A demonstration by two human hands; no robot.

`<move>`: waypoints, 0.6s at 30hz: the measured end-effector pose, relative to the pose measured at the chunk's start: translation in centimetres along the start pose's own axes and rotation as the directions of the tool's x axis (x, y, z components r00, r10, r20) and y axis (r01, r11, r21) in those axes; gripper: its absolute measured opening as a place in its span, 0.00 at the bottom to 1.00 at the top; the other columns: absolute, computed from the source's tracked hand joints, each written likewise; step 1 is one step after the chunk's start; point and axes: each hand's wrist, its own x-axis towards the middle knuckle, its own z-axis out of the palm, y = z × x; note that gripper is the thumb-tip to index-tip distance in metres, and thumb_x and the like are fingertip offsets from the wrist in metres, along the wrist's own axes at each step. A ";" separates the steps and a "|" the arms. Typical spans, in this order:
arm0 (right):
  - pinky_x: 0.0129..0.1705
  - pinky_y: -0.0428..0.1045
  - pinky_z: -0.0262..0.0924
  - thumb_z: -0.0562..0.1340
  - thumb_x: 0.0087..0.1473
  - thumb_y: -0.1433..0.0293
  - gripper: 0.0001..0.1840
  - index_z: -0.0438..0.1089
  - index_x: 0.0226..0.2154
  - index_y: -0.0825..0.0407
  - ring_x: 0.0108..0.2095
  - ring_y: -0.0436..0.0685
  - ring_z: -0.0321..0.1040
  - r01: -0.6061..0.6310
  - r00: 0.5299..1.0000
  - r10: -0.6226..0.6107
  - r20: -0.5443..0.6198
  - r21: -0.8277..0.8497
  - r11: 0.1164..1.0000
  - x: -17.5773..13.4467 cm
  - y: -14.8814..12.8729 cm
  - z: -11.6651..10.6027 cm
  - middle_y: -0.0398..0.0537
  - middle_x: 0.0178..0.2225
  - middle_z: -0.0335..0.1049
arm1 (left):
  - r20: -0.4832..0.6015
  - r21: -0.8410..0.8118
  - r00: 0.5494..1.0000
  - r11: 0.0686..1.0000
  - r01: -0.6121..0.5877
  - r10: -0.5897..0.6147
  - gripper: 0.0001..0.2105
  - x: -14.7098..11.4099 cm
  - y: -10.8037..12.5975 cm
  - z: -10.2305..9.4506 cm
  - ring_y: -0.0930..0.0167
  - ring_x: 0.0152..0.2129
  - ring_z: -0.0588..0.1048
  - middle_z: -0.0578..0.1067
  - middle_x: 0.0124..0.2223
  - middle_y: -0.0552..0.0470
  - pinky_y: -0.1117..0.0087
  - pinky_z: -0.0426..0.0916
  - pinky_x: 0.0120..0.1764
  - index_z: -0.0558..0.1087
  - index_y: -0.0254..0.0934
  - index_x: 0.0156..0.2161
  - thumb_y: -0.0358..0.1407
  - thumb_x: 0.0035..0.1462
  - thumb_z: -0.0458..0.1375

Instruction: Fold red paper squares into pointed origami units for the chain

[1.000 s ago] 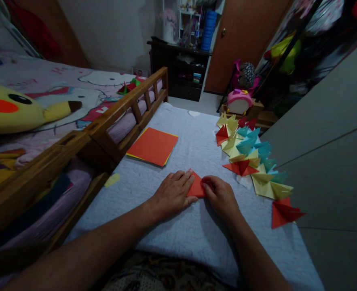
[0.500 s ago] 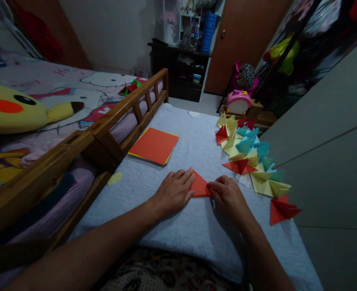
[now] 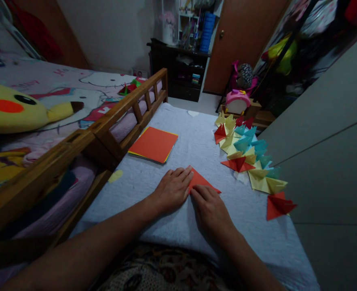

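Observation:
A folded red sheet of origami paper (image 3: pixel 201 180), triangular in outline, lies on the pale cloth in front of me. My left hand (image 3: pixel 172 190) rests flat over its left part, fingers stretched and close together, covering that side. Bent fingers of my right hand (image 3: pixel 212 208) press on the paper's near edge, thumb side close to my left fingertips. The right corner of the paper sticks out past my right knuckles. Beyond my left hand is a square stack of paper (image 3: pixel 154 144), red on top with yellow showing at the edges.
Rows of folded paper figures (image 3: pixel 258 178) in yellow, blue and red stand along the table's right side. A wooden bed rail (image 3: pixel 126 103) borders the left, with a yellow plush toy (image 3: pixel 20 109) behind it. A white cabinet (image 3: pixel 324 161) stands at the right.
My right hand has slid left along the paper's near edge, from the right corner towards my left fingers. The right corner is now uncovered. My left hand has stayed in place.

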 end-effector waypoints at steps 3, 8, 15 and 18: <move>0.53 0.57 0.65 0.56 0.60 0.78 0.18 0.71 0.51 0.54 0.47 0.62 0.66 -0.005 0.999 0.006 0.040 -0.023 1.000 0.2 -0.3 -0.4 0.56 0.49 0.72 | 0.016 -0.020 1.000 1.000 -0.003 0.004 0.22 -0.3 -0.5 -0.1 0.60 0.57 0.64 0.62 0.69 0.49 0.60 0.61 0.51 0.63 0.37 0.64 0.35 0.67 0.47; 0.52 0.58 0.65 0.59 0.62 0.72 0.16 0.72 0.52 0.50 0.47 0.62 0.66 -0.006 0.998 0.010 0.064 -0.055 0.998 0.2 -0.7 -0.7 0.56 0.50 0.70 | 0.014 -0.010 1.000 1.000 0.016 -0.016 0.21 -1.6 -1.6 -0.5 0.58 0.57 0.63 0.61 0.69 0.49 0.57 0.59 0.53 0.63 0.43 0.64 0.35 0.68 0.47; 0.55 0.60 0.63 0.65 0.58 0.67 0.21 0.71 0.54 0.48 0.52 0.65 0.64 -0.015 0.997 0.019 0.071 -0.052 0.999 -0.1 -0.9 -0.6 0.58 0.54 0.67 | 0.030 -0.017 0.997 0.997 0.074 -0.074 0.24 -4.3 -3.2 -0.9 0.56 0.59 0.61 0.60 0.69 0.48 0.56 0.58 0.55 0.58 0.47 0.67 0.35 0.68 0.48; 0.56 0.61 0.63 0.65 0.59 0.65 0.21 0.71 0.55 0.47 0.53 0.66 0.63 -0.017 0.995 0.023 0.094 -0.065 0.998 0.0 -0.9 -0.7 0.58 0.55 0.66 | 0.046 -0.018 0.994 0.995 0.103 -0.102 0.25 -5.4 -4.0 -1.1 0.57 0.59 0.61 0.60 0.69 0.48 0.56 0.58 0.55 0.55 0.48 0.68 0.35 0.69 0.48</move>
